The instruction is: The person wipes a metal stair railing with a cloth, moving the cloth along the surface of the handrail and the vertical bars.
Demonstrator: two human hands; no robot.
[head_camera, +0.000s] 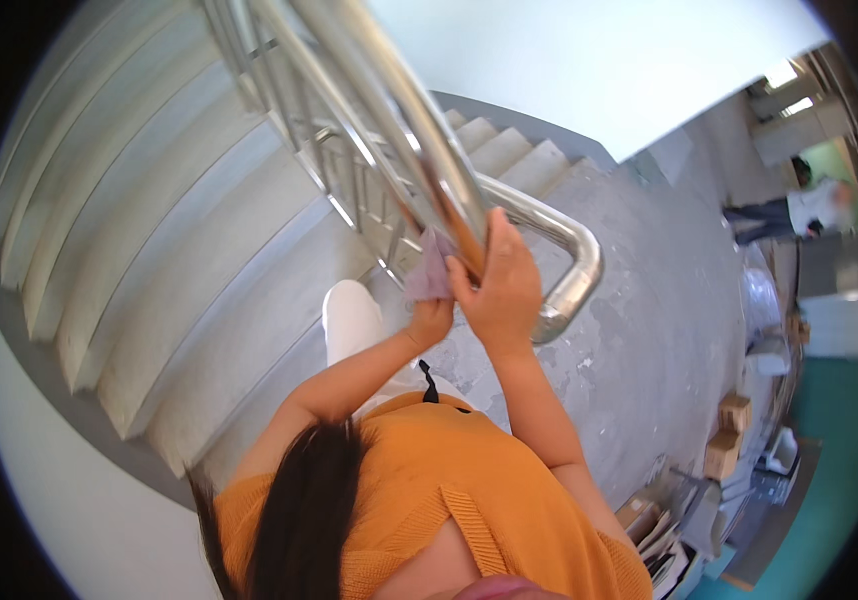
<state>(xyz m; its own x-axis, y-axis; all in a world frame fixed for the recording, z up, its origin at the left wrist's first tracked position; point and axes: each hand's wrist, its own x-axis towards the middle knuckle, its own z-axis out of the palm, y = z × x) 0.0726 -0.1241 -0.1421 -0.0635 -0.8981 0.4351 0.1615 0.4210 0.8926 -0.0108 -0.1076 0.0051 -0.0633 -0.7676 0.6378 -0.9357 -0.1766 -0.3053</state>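
Observation:
My left hand (431, 322) grips a mauve cloth (429, 274), which touches the lower bar of a shiny stainless-steel stair railing (376, 90). Beside it, my right hand (505, 289) is wrapped around the thick top handrail (447, 142), thumb on the near side. The underside of the fingers is hidden by the rail. Just to the right of that hand, the handrail's end (582, 259) bends round in a rounded loop. Part of the cloth is hidden behind the railing and my fingers.
Concrete steps (196, 247) rise on the left, and more steps (515, 154) show behind the railing. Worn grey floor (624, 322) spreads to the right. Cardboard boxes (725, 450) and other clutter line the right wall. A person (796, 214) stands farther off.

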